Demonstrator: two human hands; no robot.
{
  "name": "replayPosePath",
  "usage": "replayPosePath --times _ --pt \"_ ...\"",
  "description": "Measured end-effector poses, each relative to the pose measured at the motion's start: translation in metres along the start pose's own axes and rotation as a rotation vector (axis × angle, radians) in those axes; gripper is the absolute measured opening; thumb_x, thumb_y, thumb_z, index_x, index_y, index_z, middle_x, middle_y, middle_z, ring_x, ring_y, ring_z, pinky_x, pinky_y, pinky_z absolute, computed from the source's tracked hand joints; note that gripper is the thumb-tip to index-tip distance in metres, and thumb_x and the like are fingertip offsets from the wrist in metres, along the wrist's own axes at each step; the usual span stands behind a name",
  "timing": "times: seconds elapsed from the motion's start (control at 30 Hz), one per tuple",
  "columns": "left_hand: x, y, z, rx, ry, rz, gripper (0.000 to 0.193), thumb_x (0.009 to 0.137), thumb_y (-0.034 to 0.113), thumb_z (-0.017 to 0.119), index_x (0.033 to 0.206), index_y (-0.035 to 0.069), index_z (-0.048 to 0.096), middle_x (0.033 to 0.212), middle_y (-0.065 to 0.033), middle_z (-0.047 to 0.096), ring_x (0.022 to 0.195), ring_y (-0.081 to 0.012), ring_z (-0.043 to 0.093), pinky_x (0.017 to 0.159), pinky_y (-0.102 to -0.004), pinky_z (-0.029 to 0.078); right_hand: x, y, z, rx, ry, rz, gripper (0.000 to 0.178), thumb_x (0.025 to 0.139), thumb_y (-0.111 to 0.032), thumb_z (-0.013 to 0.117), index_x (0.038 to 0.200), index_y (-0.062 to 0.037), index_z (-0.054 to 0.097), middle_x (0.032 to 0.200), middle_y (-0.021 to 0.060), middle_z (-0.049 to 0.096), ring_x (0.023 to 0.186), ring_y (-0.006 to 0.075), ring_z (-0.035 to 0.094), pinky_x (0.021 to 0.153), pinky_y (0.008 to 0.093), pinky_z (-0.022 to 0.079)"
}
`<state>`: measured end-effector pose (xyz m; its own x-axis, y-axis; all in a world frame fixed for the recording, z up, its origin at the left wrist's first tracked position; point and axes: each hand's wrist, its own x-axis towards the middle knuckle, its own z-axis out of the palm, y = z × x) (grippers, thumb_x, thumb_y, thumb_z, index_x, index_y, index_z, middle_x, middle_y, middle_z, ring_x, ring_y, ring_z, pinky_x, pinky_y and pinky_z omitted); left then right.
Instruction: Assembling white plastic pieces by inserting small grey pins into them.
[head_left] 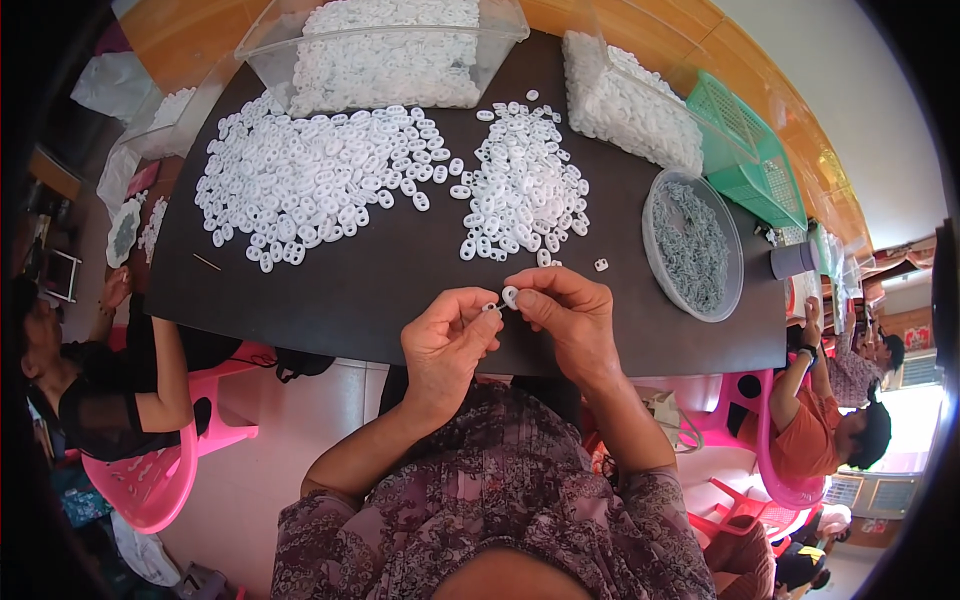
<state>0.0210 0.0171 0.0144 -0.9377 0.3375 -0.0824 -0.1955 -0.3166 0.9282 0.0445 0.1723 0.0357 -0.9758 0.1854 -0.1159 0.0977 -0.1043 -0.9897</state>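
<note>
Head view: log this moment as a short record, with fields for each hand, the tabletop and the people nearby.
Left hand: pinches a small white piece
Right hand: pinches a second white piece, close to the first
Dark table: larger pile of white pieces at left, smaller pile to its right
Table's right side: round tub of grey parts, near a green basket
Nearby: seated person in black, left; person in orange, right
</note>
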Motion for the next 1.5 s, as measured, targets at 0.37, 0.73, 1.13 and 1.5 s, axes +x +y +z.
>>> replayPosePath --times 0.37,0.73,1.13,1.5 --pt "-0.001 -0.005 0.001 0.001 0.02 0.018 0.018 0.089 0.003 0.061 0.106 0.0 0.061 0.085 -0.0009 0.062 0.071 -0.0029 0.056 0.062 -0.0182 0.05 -0.003 0.005 0.007 -0.222 0.033 -0.256 0.016 0.085 0.003 0.061 0.099 0.0006 0.067 0.087 0.0012 0.063 0.077 0.0057 0.054 0.068 0.0195 0.043" --pt "0.001 -0.012 -0.002 -0.01 -0.017 0.117 0.028 0.089 0.004 0.062 0.116 0.0 0.06 0.089 -0.0026 0.062 0.073 -0.0058 0.058 0.062 -0.0186 0.049 -0.007 0.004 0.014 -0.132 0.029 -0.189 0.014 0.086 0.006 0.058 0.099 0.0031 0.064 0.09 0.0025 0.062 0.084 0.0073 0.056 0.076 0.0217 0.046" --pt "0.0 -0.011 -0.003 -0.046 -0.039 0.117 0.028 0.091 0.004 0.058 0.119 -0.001 0.059 0.093 -0.0062 0.062 0.073 -0.0095 0.06 0.063 -0.0206 0.05 -0.011 0.005 0.017 -0.196 -0.008 -0.29 0.02 0.085 0.007 0.059 0.104 0.0028 0.062 0.091 0.0044 0.059 0.079 0.009 0.057 0.072 0.0227 0.046" --pt "0.002 -0.005 -0.002 -0.152 -0.02 0.08 0.028 0.09 0.006 0.06 0.118 -0.001 0.06 0.089 -0.0051 0.064 0.073 -0.0088 0.057 0.068 -0.0206 0.048 -0.009 0.009 0.018 -0.415 0.028 -0.571 0.034 0.075 0.01 0.067 0.108 0.0031 0.061 0.095 0.0089 0.057 0.071 0.0118 0.059 0.058 0.0228 0.049"
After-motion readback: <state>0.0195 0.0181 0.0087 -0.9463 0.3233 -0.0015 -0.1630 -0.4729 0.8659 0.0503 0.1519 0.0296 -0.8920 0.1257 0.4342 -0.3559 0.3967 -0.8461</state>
